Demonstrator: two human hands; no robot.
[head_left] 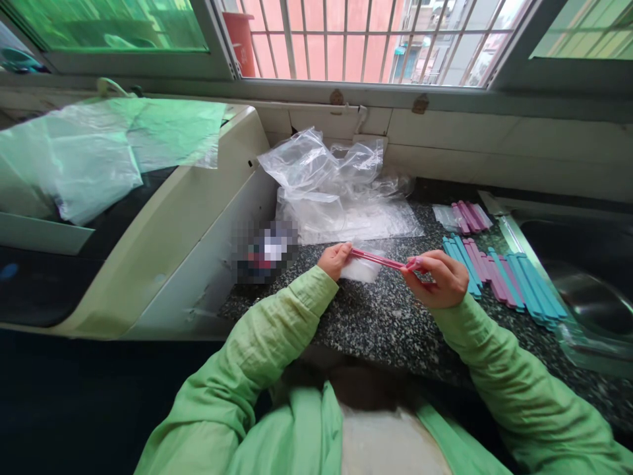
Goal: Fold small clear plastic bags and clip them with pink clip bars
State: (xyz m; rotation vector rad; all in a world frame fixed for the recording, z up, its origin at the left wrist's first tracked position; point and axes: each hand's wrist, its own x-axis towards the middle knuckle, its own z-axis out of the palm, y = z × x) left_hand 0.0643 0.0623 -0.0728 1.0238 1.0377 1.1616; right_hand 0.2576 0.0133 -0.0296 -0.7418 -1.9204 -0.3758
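Observation:
My left hand (335, 259) and my right hand (438, 278) hold the two ends of a long pink sealing stick (378, 259) above the dark speckled counter (376, 323). A small clear plastic bag (362, 270) hangs under the stick near my left hand. Both arms wear light green sleeves. A row of blue and pink sticks (504, 280) lies on the counter just right of my right hand. More pink sticks (469, 217) lie farther back.
A heap of clear plastic bags (336, 191) sits at the back of the counter under the barred window (361, 39). A cream appliance (163, 218) with plastic sheeting on top stands at the left. A steel sink (588, 290) is at the right.

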